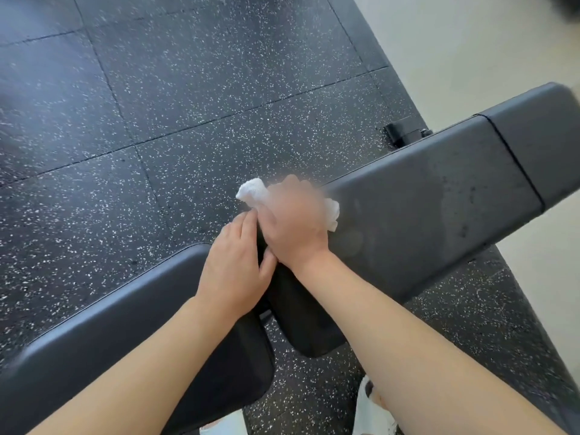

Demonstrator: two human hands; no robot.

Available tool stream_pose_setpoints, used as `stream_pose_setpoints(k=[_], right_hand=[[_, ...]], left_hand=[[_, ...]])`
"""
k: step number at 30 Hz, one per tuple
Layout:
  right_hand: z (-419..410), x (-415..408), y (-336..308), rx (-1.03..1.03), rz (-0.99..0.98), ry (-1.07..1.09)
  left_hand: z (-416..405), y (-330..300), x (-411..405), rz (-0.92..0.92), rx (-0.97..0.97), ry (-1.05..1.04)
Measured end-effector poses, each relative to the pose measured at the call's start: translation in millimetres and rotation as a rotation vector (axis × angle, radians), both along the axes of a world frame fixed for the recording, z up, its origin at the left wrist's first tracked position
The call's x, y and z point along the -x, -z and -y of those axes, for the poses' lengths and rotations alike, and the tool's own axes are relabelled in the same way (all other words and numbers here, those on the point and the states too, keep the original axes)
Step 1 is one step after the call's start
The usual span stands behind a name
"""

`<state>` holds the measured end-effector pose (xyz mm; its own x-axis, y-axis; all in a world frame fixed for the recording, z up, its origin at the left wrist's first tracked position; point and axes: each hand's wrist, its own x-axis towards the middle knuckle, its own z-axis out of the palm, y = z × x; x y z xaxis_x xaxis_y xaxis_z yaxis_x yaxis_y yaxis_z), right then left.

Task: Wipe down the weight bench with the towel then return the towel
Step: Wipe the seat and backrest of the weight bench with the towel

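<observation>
Right hand (293,219), blurred, is clamped on towel (251,189), bench pad (423,208) being wiped; left hand (233,265) laid flat at 7 o'clock. Next strokes needed toward 2 o'clock.

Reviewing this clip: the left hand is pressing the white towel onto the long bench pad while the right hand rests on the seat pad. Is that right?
The hands are swapped. In the head view the right hand presses the white towel onto the long bench pad, while the left hand rests on the seat pad.
</observation>
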<state>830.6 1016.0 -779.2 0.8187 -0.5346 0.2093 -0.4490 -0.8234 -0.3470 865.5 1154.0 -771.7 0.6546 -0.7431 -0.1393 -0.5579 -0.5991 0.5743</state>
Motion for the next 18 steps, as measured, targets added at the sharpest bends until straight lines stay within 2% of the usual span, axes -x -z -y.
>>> stream_pose_setpoints(k=[6, 14, 18], right_hand=[[13, 4, -3, 0.025, -0.030, -0.164], [34, 18, 0, -0.016, 0.069, -0.306], [76, 53, -5, -0.009, 0.099, -0.273]], left_hand=[[-18, -2, -5, 0.166, -0.155, 0.016], [-10, -11, 15, 0.226, -0.212, -0.038], [19, -21, 40, 0.218, -0.247, -0.019]])
